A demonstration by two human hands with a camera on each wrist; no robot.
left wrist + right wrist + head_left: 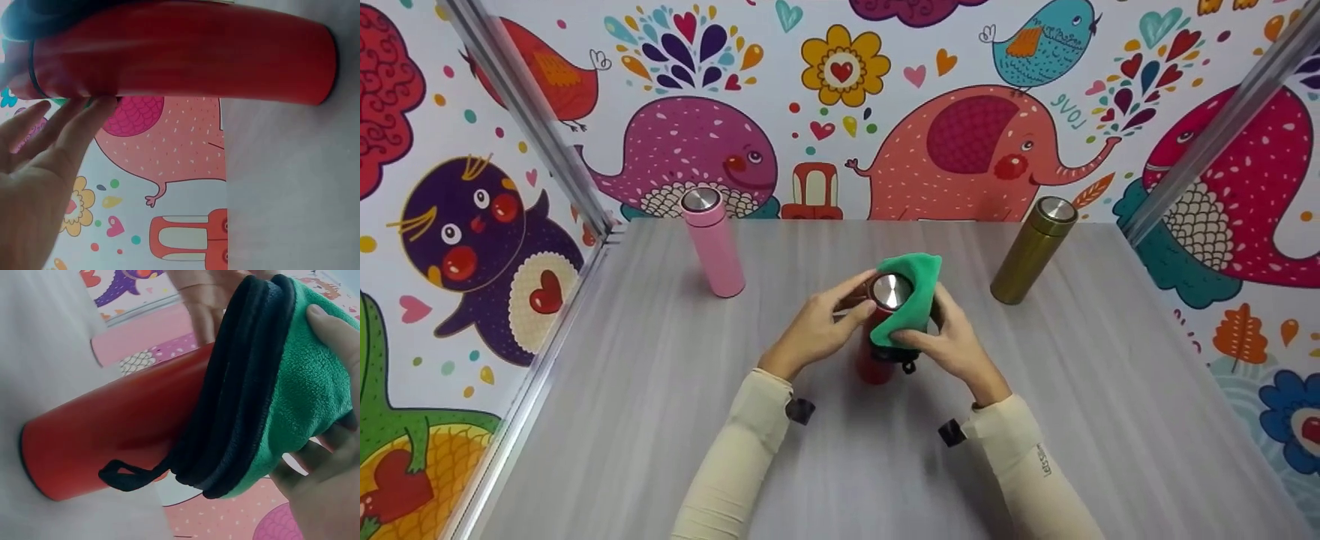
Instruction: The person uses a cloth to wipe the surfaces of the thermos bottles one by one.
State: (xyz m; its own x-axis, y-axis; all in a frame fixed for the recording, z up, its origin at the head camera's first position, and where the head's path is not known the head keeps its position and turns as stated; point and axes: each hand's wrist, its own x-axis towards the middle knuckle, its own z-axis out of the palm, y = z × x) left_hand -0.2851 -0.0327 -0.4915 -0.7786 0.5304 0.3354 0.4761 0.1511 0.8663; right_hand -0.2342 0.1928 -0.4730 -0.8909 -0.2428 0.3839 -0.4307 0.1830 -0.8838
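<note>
A red thermos flask (876,370) stands on the table with its silver-topped lid (892,291) facing up. My left hand (816,330) holds it near the lid, thumb and fingers on either side; in the left wrist view its fingertips touch the red wall. My right hand (960,346) grips a folded green cloth (306,388), with the thumb on its outer face. That cloth wraps part of the flask's upper side. Its black edging (233,391) and a small black hanging loop (132,475) show in the right wrist view.
A pink thermos flask (717,255) stands at the back left of the grey table (660,420). An olive-gold thermos flask (1027,259) stands at the back right. Walls printed with cartoon animals (960,157) rise behind and on both sides, with metal posts (544,127) at the corners.
</note>
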